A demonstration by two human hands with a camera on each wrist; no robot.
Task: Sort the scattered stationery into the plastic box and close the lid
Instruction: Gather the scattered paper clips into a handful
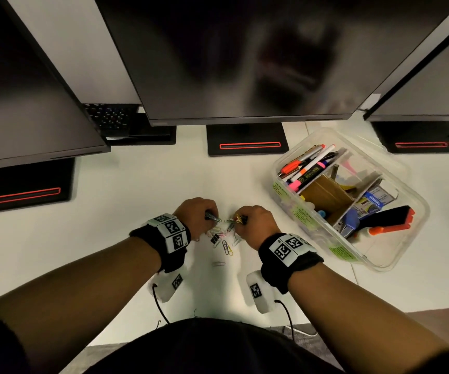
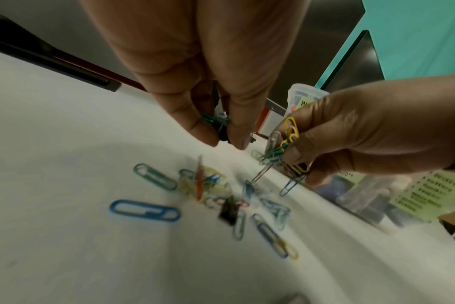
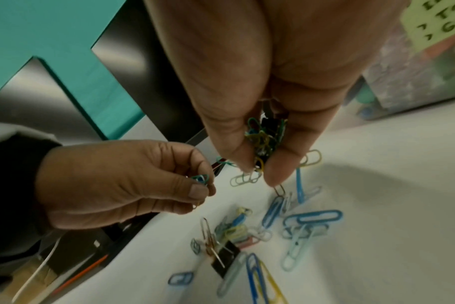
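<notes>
Several coloured paper clips (image 1: 223,238) and a black binder clip (image 1: 214,239) lie scattered on the white desk between my hands. My left hand (image 1: 200,215) hovers just above them, its curled fingers pinching a small bunch of green and blue paper clips (image 2: 216,121). My right hand (image 1: 253,220) grips a larger bunch of yellow and green clips (image 3: 262,139) close beside it. The clear plastic box (image 1: 417,211) stands open at the right, with markers, cardboard dividers, a stapler and other stationery inside. A blue clip (image 2: 144,210) lies nearest the left wrist camera.
Three dark monitors (image 1: 231,58) on black stands with red stripes (image 1: 247,145) line the back of the desk. A keyboard (image 1: 110,117) shows behind the left stand. The desk's front edge runs near my body, with cables (image 1: 161,309) hanging there.
</notes>
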